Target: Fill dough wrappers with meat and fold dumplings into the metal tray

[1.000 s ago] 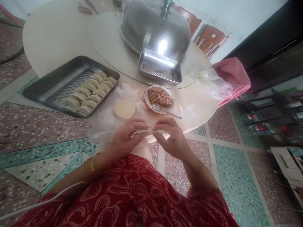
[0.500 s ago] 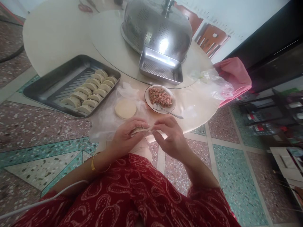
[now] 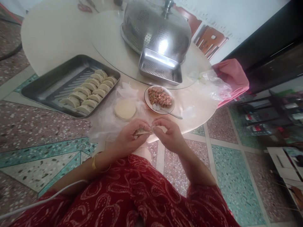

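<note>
Between my hands, at the near table edge, is a folded dumpling (image 3: 141, 131), mostly hidden by fingers. My left hand (image 3: 130, 135) curls round it, thumb below and fingers above. The thumb and fingertips of my right hand (image 3: 168, 132) pinch its right end. Just beyond my left hand, a stack of round dumpling wrappers (image 3: 125, 109) lies on a crumpled plastic sheet (image 3: 104, 116). Past my right hand stands a plate (image 3: 147, 102) of minced filling (image 3: 160, 96), with a spoon (image 3: 174, 114) resting in it.
At left, a dark metal tray (image 3: 52, 74) holds two rows of dumplings (image 3: 90, 85). A smaller metal tray (image 3: 161, 74) and a large perforated metal dome (image 3: 156, 30) stand on the glass turntable (image 3: 106, 41). A clear plastic bag (image 3: 216, 86) hangs by a pink cloth (image 3: 233, 77).
My right thumb and fingertips have closed into a tighter pinch at the dumpling's right end. Both hands have shifted slightly, and the dumpling shows a little more in my left hand.
</note>
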{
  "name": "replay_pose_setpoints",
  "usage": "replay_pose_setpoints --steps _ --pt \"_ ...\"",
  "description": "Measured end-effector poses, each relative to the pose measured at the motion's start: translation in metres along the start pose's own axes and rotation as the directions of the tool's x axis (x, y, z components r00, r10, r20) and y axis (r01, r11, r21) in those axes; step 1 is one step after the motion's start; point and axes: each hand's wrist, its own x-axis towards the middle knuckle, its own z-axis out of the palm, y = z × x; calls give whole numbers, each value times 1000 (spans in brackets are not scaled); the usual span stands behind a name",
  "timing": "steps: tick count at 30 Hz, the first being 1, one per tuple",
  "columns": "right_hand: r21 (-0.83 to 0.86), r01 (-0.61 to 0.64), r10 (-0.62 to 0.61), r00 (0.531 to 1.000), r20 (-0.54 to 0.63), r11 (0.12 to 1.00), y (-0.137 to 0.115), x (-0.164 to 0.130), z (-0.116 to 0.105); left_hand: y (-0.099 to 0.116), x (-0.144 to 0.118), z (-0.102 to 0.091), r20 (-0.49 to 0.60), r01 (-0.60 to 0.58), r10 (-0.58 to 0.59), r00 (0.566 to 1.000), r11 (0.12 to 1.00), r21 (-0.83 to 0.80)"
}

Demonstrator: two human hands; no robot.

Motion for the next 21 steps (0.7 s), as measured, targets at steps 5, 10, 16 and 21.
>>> replay_pose_setpoints --steps 5,10,16,21 --pt "-48 99 -101 994 -31 994 2 -3 -4 1 0 -4 -12 83 -84 996 996 -37" --pt "-194 350 -368 927 -67 916 6 -8 -6 5 1 -5 -23 129 -131 991 989 -74" --pt "-329 449 -493 868 -60 831 8 -12 -3 9 4 -3 -14 215 -221 975 962 -166" --pt "-366 441 -493 868 -57 819 8 -14 2 8 3 -2 -48 201 -213 976 960 -194"
